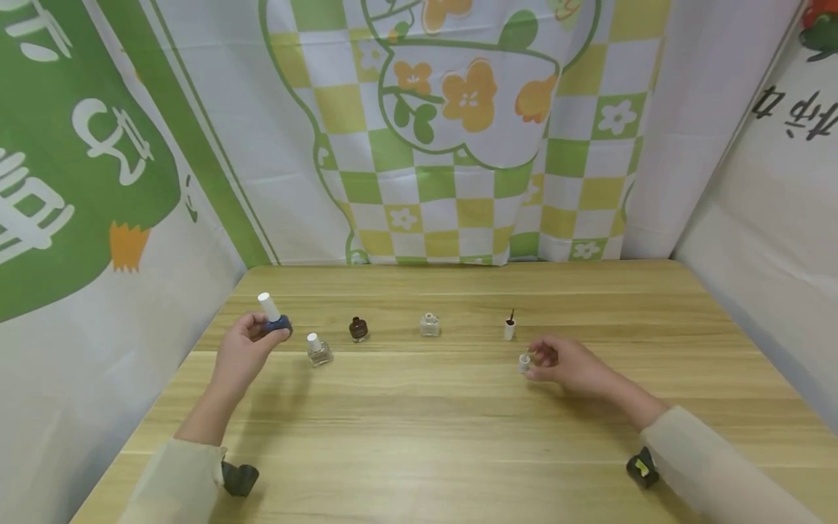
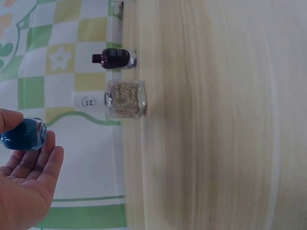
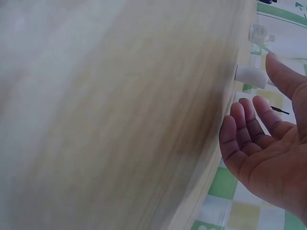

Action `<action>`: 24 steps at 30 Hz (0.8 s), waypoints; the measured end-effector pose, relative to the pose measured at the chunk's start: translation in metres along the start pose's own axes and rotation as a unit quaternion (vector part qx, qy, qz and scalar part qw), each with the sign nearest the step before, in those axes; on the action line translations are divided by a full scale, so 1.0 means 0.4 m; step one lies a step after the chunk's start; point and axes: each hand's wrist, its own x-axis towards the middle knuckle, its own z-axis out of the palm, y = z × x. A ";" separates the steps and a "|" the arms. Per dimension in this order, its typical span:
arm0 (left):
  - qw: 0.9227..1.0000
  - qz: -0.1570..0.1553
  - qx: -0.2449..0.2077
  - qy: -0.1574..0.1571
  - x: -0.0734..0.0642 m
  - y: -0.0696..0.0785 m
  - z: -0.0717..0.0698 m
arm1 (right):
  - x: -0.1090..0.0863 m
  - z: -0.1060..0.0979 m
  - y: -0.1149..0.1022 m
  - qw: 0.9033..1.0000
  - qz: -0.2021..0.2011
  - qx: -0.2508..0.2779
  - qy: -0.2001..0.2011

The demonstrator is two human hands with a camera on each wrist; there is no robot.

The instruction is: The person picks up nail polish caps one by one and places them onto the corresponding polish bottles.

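My left hand pinches a blue nail polish bottle with a white cap, holding it above the table's left side. Just right of it stands a clear glitter nail polish bottle, its white cap on. My right hand is beside a white nail polish cap standing on the table. Its thumb and fingers are spread apart around the cap; whether they touch it I cannot tell. Behind that stands another white cap, its dark brush pointing up.
A dark brown nail polish bottle without a cap stands left of centre. Farther right is an uncapped clear bottle. The wooden table meets a patterned cloth at the back, with cloth hanging on both sides.
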 end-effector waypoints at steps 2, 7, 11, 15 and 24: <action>1.000 -0.008 0.003 -0.008 0.012 -0.011 0.001 | 0.001 0.002 0.001 1.000 0.001 -0.003 -0.002; 0.999 -0.028 0.014 -0.030 0.033 -0.032 0.011 | 0.006 0.008 0.001 1.000 0.003 -0.018 -0.008; 0.999 -0.031 0.028 -0.034 0.042 -0.049 0.017 | 0.008 0.010 -0.001 1.000 0.002 -0.021 -0.011; 0.998 -0.020 0.045 -0.038 0.048 -0.065 0.021 | 0.007 0.009 -0.004 1.000 0.001 -0.023 -0.011; 0.996 -0.001 0.076 -0.046 0.061 -0.087 0.027 | 0.008 0.012 -0.005 0.999 -0.005 -0.031 -0.013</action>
